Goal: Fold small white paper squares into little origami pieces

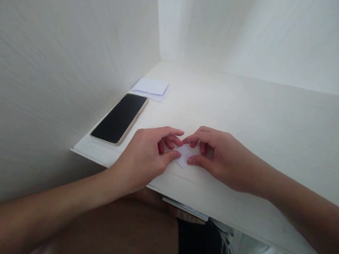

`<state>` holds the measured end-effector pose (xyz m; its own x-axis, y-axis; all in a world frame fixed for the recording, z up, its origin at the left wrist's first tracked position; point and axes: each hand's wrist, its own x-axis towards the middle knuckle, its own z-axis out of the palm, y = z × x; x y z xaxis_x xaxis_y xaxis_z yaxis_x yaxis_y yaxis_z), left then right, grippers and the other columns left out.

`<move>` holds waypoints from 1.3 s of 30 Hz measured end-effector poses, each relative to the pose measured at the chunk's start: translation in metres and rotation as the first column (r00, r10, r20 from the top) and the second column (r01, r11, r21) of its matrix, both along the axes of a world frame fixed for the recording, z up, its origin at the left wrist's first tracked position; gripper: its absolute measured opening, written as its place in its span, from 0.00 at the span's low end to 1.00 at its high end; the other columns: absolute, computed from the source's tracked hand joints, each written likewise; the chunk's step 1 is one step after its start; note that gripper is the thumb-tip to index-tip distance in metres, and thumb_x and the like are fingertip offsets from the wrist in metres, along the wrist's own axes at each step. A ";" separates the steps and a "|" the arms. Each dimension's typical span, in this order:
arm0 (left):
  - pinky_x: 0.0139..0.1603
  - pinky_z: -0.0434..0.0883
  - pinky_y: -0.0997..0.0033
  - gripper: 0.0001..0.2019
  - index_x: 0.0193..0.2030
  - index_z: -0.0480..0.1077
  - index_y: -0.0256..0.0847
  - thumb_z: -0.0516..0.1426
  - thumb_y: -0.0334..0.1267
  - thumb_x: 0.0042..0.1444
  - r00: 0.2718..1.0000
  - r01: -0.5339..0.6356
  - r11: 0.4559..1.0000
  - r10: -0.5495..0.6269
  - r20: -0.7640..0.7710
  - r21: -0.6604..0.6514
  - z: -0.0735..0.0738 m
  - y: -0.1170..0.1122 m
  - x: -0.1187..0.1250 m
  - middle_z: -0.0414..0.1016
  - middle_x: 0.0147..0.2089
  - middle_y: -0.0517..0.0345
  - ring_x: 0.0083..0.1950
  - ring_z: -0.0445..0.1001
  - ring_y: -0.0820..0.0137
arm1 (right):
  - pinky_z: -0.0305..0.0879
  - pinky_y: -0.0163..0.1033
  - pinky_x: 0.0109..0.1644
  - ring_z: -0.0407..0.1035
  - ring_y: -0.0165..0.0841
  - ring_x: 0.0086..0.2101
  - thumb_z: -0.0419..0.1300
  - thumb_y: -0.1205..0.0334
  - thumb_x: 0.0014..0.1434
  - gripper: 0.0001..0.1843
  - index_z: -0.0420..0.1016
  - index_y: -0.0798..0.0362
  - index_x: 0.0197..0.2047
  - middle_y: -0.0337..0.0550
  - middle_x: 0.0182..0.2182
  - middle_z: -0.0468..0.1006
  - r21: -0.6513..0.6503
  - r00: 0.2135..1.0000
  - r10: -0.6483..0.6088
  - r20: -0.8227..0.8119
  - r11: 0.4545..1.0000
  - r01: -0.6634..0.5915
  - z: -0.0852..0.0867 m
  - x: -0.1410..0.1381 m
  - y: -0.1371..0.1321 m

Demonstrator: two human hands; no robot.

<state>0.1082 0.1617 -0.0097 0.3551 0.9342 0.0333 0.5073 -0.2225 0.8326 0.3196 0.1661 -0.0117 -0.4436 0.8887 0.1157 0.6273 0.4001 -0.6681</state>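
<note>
The desk [270, 119] lies open at far right; a phone [119, 118] (beside the wall [63, 64]) obstructs the left.

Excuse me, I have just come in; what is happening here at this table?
A person has a small white paper between the left-hand grip and the right-hand grip, close to the near edge of a white table. To the left lies a phone, its screen dark, and just beyond it lie white sheets.

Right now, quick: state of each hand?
Left hand: partly closed, holding the small white paper at its left side.
Right hand: partly closed, holding the same paper's right side.
</note>
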 end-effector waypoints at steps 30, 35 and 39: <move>0.30 0.71 0.77 0.03 0.40 0.82 0.43 0.65 0.34 0.60 0.990 0.093 0.981 -0.074 -0.119 0.168 0.001 0.000 -0.015 0.82 0.32 0.63 0.29 0.75 0.75 | 0.69 0.37 0.34 0.76 0.32 0.31 0.63 0.71 0.63 0.09 0.83 0.48 0.36 0.40 0.32 0.83 0.166 0.989 0.131 -0.061 0.979 -0.120 -0.008 0.007 -0.005; 0.38 0.73 0.77 0.09 0.41 0.81 0.43 0.59 0.27 0.63 0.966 0.248 0.933 -0.219 -0.134 0.263 -0.002 0.001 -0.016 0.82 0.39 0.61 0.37 0.79 0.74 | 0.69 0.35 0.34 0.76 0.30 0.31 0.61 0.72 0.65 0.11 0.85 0.50 0.38 0.41 0.35 0.83 0.139 0.985 0.165 -0.051 0.978 -0.156 -0.007 0.010 -0.004; 0.35 0.71 0.80 0.13 0.43 0.81 0.42 0.57 0.23 0.63 0.950 0.309 0.874 -0.266 -0.162 0.374 -0.007 0.000 -0.018 0.81 0.41 0.60 0.38 0.77 0.77 | 0.68 0.34 0.35 0.76 0.31 0.34 0.59 0.71 0.68 0.12 0.85 0.53 0.44 0.45 0.38 0.82 0.268 0.973 0.230 -0.006 0.938 -0.220 -0.009 0.015 -0.007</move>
<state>0.0899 0.1622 -0.0166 0.6274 0.7087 0.3226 0.4482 -0.6674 0.5947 0.3344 0.1589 -0.0212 -0.6196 0.7014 0.3522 0.4777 0.6931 -0.5399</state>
